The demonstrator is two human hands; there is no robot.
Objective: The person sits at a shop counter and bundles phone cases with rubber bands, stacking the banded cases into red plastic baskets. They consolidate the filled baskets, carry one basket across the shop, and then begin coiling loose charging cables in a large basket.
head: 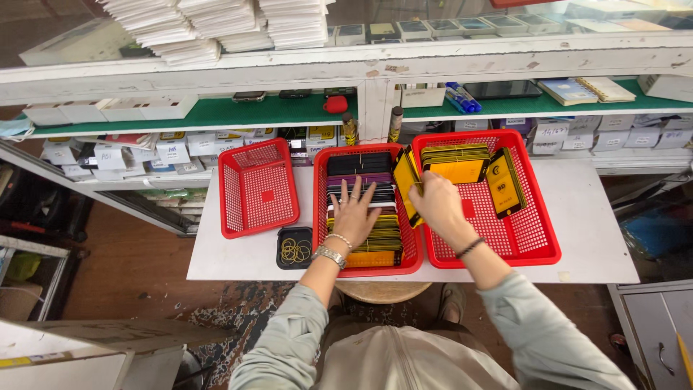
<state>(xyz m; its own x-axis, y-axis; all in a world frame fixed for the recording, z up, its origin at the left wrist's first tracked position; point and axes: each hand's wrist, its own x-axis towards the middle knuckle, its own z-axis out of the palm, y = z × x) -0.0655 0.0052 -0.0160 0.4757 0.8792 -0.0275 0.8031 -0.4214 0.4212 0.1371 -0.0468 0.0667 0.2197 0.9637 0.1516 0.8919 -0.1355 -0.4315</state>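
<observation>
While hands (393, 209) sort, flat glossy packets (368, 238), red mesh basket (408, 263)

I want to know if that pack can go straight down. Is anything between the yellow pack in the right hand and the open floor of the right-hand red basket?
Nothing visible. The right hand holds the yellow pack at the right red basket left wall; the mesh beside it is bare.

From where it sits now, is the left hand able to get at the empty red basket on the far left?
Probably yes: the left hand rests on packs in the middle basket, right beside the empty red basket, with nothing between them.
</observation>
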